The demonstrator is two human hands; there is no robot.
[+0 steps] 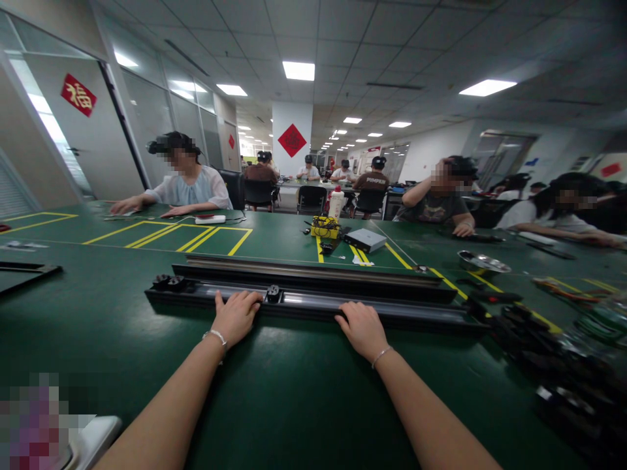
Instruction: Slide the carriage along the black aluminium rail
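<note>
A long black channel-shaped rail (308, 299) with a shiny inner face lies across the green table in front of me. My left hand (236, 320) grips its near edge left of the middle, fingers bent over the rim. Just beside those fingertips, a small round black part (273, 294) sits in the channel. Further right, my right hand (363, 328) holds the same near edge, its fingers curled over it. Similar black round parts (169, 282) sit at the rail's left end. Right behind it lies a second long black rail (318, 273).
Black parts (529, 339) are heaped on the right, near a clear plastic bottle (605, 326) and a metal bowl (484, 262). Beyond the rails stand a yellow basket (325, 227) of cables and a grey box (365, 239). Other people sit around the table.
</note>
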